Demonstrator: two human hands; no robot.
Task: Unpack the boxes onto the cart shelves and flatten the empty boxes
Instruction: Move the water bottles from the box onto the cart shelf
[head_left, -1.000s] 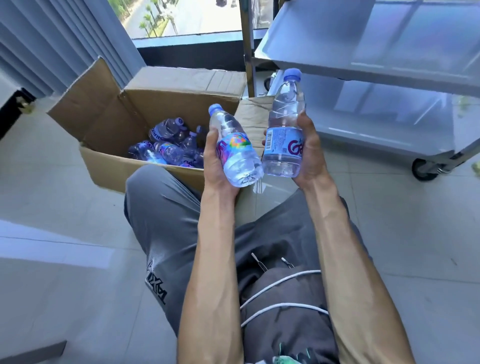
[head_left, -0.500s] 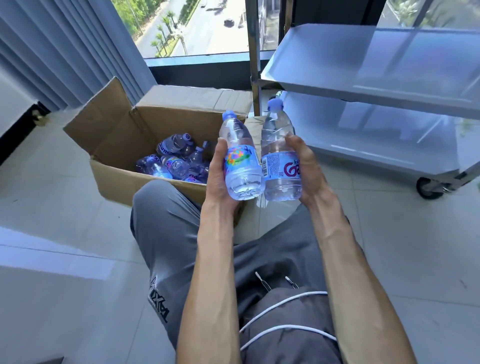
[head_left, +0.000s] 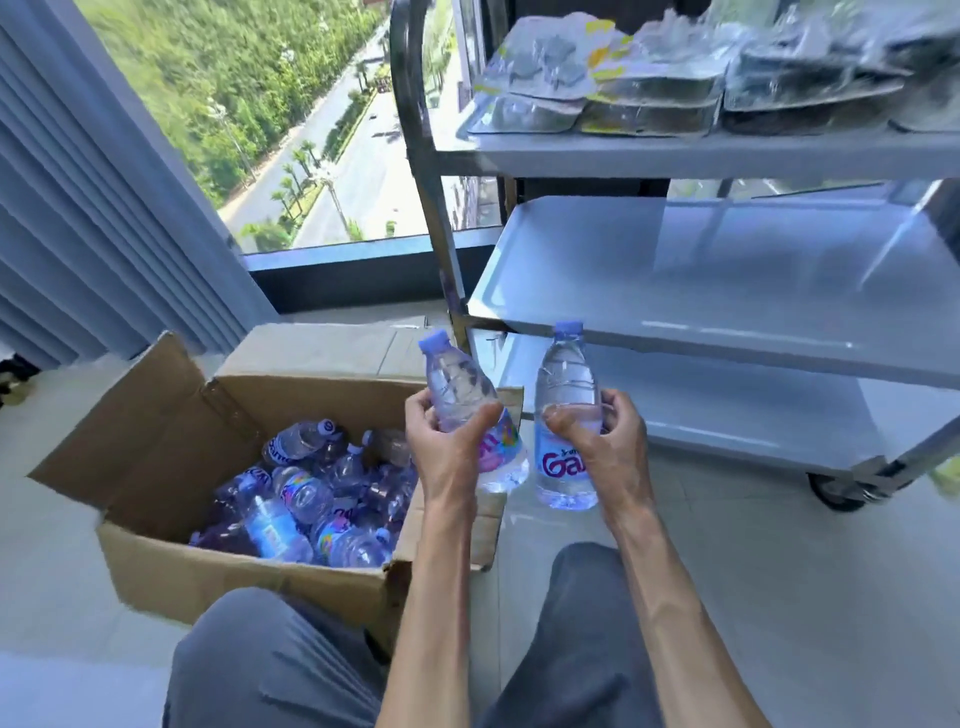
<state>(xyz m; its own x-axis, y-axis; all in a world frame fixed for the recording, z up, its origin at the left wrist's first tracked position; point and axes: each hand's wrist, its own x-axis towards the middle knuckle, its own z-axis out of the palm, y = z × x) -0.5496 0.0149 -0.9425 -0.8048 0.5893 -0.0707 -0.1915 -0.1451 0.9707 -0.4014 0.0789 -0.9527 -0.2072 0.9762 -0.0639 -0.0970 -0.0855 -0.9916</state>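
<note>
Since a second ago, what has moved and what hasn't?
The head camera has tipped up, so the cart's top shelf with clear packs shows. Each hand has shifted its grip higher up its water bottle: left hand, left bottle; right hand, right bottle. Both bottles remain held; the cardboard box remains full of bottles.

A large window (head_left: 311, 130) looks down on a tree-lined road (head_left: 358, 171) and green trees (head_left: 218, 67). Pale blue pleated curtains (head_left: 78, 218) hang at its left. A dark sill (head_left: 353, 280) runs beneath the glass. The floor (head_left: 779, 571) is glossy pale tile.
</note>
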